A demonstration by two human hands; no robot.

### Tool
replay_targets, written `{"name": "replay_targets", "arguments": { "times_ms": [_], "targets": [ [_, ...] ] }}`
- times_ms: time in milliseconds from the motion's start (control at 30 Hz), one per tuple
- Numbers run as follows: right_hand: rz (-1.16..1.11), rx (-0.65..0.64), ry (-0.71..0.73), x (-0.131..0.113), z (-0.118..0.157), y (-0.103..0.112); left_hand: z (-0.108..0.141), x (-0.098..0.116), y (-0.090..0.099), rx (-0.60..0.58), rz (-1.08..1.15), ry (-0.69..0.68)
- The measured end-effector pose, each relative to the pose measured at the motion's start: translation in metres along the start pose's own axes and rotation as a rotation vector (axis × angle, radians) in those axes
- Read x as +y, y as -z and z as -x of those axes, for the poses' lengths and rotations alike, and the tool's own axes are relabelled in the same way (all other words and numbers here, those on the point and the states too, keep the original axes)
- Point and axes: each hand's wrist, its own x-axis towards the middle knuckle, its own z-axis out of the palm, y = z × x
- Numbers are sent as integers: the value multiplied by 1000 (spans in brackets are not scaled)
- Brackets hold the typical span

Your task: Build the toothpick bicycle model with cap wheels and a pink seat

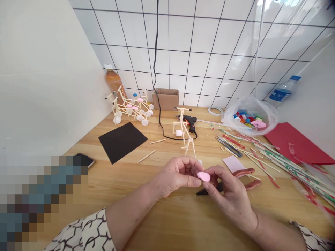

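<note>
Our left hand [178, 176] and right hand [230, 197] pinch a small pink oval piece [203, 176] together; a glue gun [190, 120] lies beyond on the bench [162, 153].

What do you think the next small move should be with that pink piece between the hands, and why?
Probably carry the pink piece, pinched between the left hand and right hand, to the stick frame. The frame seems to have no pink part, while the stick models by the wall carry similar pink pieces, and a glue gun lies beside the frame.
</note>
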Motion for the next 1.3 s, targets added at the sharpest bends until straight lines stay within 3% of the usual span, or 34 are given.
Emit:
{"name": "replay_targets", "arguments": {
  "times_ms": [267,567,1100,1300],
  "targets": [
    [75,12,117,-2,-5,4,-1,1,-1,95,-44,-2],
    [65,22,165,0,-7,4,-1,2,-3,104,-71,0],
    [58,-11,102,-1,-6,4,1,5,-9,116,-132,22],
    [51,-36,140,0,-5,4,2,10,-12,124,-153,46]
  ]
}}
